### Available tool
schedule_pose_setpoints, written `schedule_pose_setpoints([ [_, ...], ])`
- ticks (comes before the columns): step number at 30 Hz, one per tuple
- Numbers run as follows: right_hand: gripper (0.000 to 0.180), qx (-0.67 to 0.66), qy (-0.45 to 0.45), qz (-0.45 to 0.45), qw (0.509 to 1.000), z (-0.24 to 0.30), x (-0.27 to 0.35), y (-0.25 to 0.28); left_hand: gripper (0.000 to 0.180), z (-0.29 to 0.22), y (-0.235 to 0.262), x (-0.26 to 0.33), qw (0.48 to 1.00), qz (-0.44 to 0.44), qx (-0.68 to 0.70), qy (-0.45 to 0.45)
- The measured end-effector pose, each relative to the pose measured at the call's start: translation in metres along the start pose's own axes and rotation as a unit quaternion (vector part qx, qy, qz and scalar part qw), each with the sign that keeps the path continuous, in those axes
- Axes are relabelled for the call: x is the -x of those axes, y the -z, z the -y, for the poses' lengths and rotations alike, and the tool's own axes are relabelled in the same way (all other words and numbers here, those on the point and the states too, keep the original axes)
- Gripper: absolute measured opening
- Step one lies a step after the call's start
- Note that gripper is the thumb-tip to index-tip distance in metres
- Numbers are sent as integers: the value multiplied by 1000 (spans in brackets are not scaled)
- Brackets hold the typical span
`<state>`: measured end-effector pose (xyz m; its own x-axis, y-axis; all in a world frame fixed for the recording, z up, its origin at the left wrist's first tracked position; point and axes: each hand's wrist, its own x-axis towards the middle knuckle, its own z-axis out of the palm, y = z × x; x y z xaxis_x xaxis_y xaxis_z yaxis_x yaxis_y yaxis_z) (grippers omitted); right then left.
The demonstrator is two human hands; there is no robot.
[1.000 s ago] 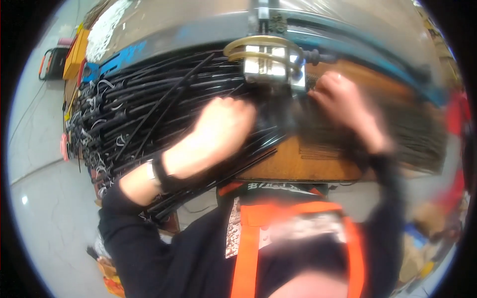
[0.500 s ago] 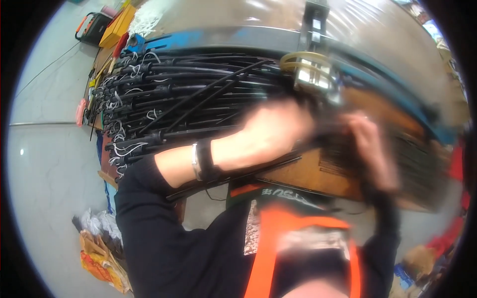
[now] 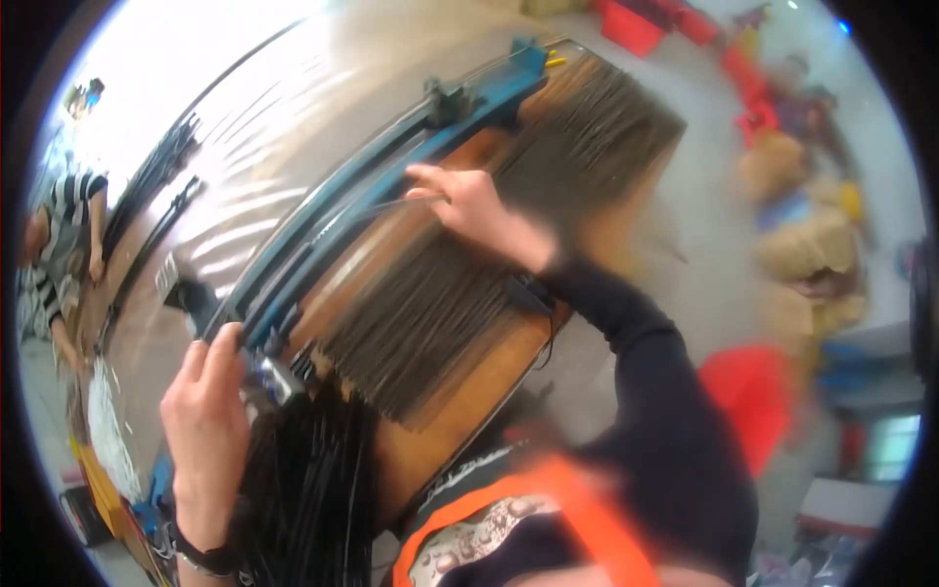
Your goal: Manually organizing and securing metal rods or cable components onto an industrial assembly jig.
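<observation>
**Rod sorting at the desk: partly done**

The right hand [image 3: 479, 210] pinches one thin rod [image 3: 391, 205] between thumb and fingertips, beside the blue rail [image 3: 391, 181]. The left hand [image 3: 205, 401] is closed around a metal clamp [image 3: 269, 377] at the near end of that rail. A flat layer of thin dark rods [image 3: 440, 313] lies side by side on the wooden desk [image 3: 489, 377]. A bundle of black cables [image 3: 308, 479] lies just beside the left hand. Judged from the layout, many rods are placed; the pinched rod and the bundle remain.
</observation>
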<state>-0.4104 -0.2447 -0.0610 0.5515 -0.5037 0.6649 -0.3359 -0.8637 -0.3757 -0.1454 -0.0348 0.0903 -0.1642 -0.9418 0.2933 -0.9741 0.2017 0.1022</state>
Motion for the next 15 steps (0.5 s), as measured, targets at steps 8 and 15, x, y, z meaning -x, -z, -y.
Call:
schedule_pose_setpoints([
  [8, 47, -19, 30, -48, 998, -35, -12, 12, 36, 11, -34, -57, 996, 24, -39, -79],
  [15, 43, 36, 103, -71, 991, -65, -16, 7, 40, 16, -39, -64, 994, 54, -63, -72],
])
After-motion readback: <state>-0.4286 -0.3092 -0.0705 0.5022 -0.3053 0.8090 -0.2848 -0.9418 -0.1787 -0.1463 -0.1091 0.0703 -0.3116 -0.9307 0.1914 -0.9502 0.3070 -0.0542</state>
